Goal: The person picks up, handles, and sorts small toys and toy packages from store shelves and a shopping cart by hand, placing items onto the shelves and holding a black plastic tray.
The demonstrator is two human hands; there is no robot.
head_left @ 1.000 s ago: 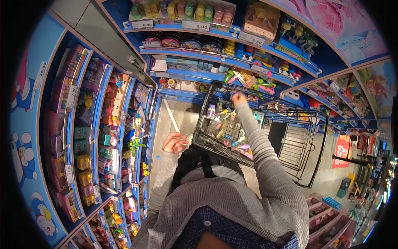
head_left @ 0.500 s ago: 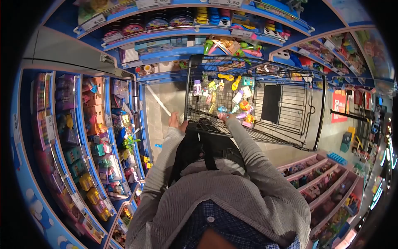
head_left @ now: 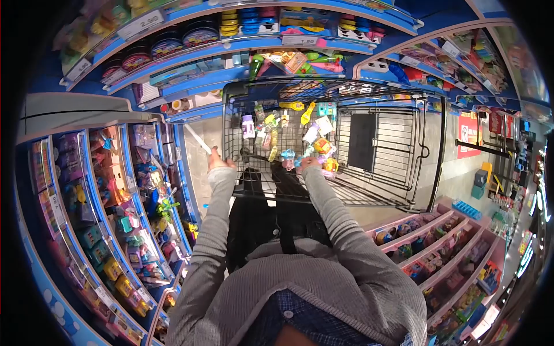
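Note:
My left hand (head_left: 221,162) is at the cart's left corner, fingers curled, with a slim white stick (head_left: 198,139) extending from it toward the shelf. Inside the black wire shopping cart (head_left: 378,202), my right hand (head_left: 310,164) is low over the small toys; its fingertips are beside a blue-and-pink toy (head_left: 288,160), and whether they grip anything is unclear. Around it in the basket are an orange round toy (head_left: 321,145), a purple-and-white bottle (head_left: 248,127), a yellow spoon-shaped piece (head_left: 308,113) and several small packs.
Blue shelves (head_left: 190,63) with toys and price tags run along the far side, and another toy shelf (head_left: 115,230) stands to the left. A pink tiered bin (head_left: 427,254) full of small goods is at the lower right. A red sign (head_left: 468,134) is beyond the cart.
The cart and its contents appear further left in view, and so does my left hand with the white stick. My right hand is now further right relative to the blue-and-pink toy.

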